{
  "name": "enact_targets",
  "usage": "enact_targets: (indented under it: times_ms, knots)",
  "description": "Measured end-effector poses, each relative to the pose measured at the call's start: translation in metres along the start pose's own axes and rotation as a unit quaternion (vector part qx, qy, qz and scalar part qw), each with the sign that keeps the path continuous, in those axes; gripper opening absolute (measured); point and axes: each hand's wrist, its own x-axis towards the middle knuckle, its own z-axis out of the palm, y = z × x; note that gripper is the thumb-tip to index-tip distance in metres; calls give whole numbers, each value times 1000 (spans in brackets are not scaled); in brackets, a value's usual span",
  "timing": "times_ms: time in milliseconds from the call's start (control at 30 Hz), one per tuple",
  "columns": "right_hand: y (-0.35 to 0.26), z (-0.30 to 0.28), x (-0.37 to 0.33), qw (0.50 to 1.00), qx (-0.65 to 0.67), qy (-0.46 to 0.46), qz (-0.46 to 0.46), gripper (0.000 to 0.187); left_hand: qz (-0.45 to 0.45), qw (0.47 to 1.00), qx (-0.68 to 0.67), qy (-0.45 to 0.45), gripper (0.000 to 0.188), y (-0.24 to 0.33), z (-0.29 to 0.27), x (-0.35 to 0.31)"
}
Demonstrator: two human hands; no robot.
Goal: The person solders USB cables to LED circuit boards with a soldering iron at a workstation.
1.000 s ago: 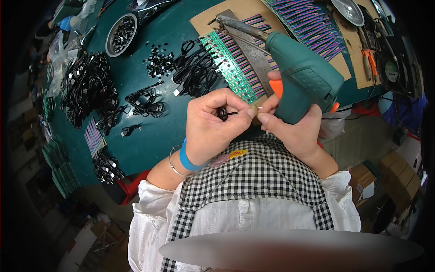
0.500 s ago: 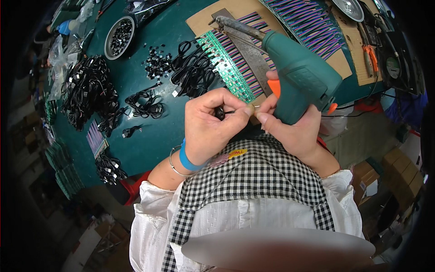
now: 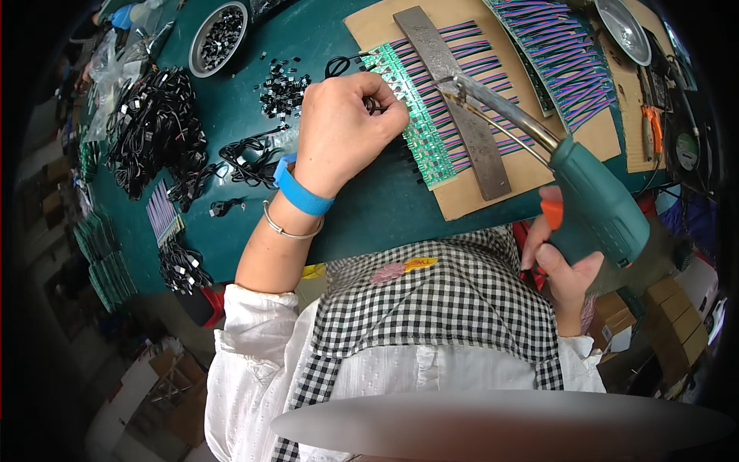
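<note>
My right hand (image 3: 568, 269) is wrapped around the handle of a green soldering gun (image 3: 600, 192) with an orange trigger. Its metal tip points up and left, over the coloured wires beside a flat grey metal bar (image 3: 462, 115). A row of joined green circuit boards (image 3: 419, 127) lies under that bar's left side, with wires fanning out to the right. My left hand (image 3: 342, 131) is closed by the boards' left edge, its fingers curled around a black cable (image 3: 375, 106) that shows only in part. Another loop of black cable (image 3: 336, 67) reaches the boards' top end.
Cardboard (image 3: 531, 165) lies beneath the boards. Left of my hand are loose black connectors (image 3: 281, 88), a metal bowl (image 3: 218, 38) of small parts and a large heap of black cables (image 3: 158, 131). More wired boards (image 3: 558, 61), a metal dish (image 3: 622, 32) and orange-handled pliers (image 3: 651, 127) sit at the right.
My hands, together in front of the apron before, have parted. The left moved up and left to the boards; the right drew the soldering gun down and right.
</note>
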Motion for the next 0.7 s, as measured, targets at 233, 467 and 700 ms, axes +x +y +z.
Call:
enact_targets:
  times_ms: [233, 467, 700]
  knots:
    - [-2, -2, -2, 999, 1, -11, 39, 57, -7, 1000, 20, -12, 9, 3, -1, 2]
    - [2, -10, 3, 994, 20, -100, 48, 44, -2, 1000, 28, 12, 7, 5, 2, -2]
    - [0, 6, 1, 995, -14, -12, 95, 46, 2, 999, 32, 26, 7, 6, 5, -6]
